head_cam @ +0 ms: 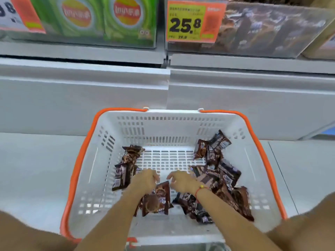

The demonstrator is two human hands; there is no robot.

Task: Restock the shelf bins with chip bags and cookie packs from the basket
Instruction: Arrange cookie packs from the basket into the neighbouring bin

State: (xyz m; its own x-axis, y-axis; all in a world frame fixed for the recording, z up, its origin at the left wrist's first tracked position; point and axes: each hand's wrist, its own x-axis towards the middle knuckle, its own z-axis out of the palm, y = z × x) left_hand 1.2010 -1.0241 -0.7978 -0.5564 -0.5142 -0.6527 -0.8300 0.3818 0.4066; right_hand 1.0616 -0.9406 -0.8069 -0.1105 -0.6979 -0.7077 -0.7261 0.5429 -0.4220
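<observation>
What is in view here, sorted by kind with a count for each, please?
Hands, left and right: 2
White basket: 1
Green chip boxes: 2
Yellow price tag: 1
Brown cookie packs: too jumbled to count
Total counted: 6

A pale grey floor [36, 169] is seen across the lower part, w/ a thin seam line at right. Behind it, grey metal base panels [81, 98] of a shelf unit are set side by side, split by a vertical joint near centre. Above them a grey shelf edge [235, 60] is run across the view. A yellow-orange price tag [194, 21] marked 25.8 is hung at the upper shelf front; another tag [20, 15] is partly cut off at top left. Lighting is even & bright, no hard shadows
</observation>
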